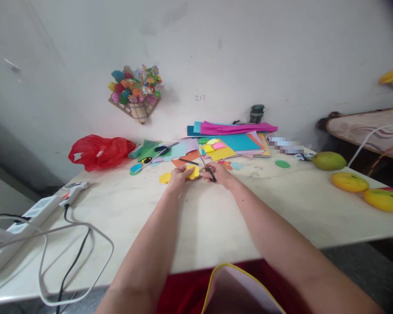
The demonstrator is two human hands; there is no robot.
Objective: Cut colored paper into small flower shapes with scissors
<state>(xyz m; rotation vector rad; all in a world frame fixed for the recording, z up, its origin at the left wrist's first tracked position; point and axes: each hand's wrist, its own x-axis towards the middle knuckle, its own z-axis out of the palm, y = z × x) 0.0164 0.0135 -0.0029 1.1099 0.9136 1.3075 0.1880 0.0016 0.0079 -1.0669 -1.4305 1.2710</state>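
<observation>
My left hand (180,175) pinches a yellow paper cutout (193,172) with a wavy edge. In my right hand (220,174) is a pair of scissors (211,174) with black handles, its blades pointing up and away from me beside the cutout. Another yellow paper piece (165,178) lies on the table just left of my left hand. Beyond my hands rests a dark pencil (189,162), and near the right hand lie an orange paper flower (227,165) and a light blue one (237,166).
Coloured paper sheets (245,143) are stacked at the wall. A red plastic bag (100,152) and a second pair of scissors (162,149) lie to the left. Power strips (36,213) with loose cables occupy the left edge. Mangoes (349,182) and a green paper disc (282,164) are at right.
</observation>
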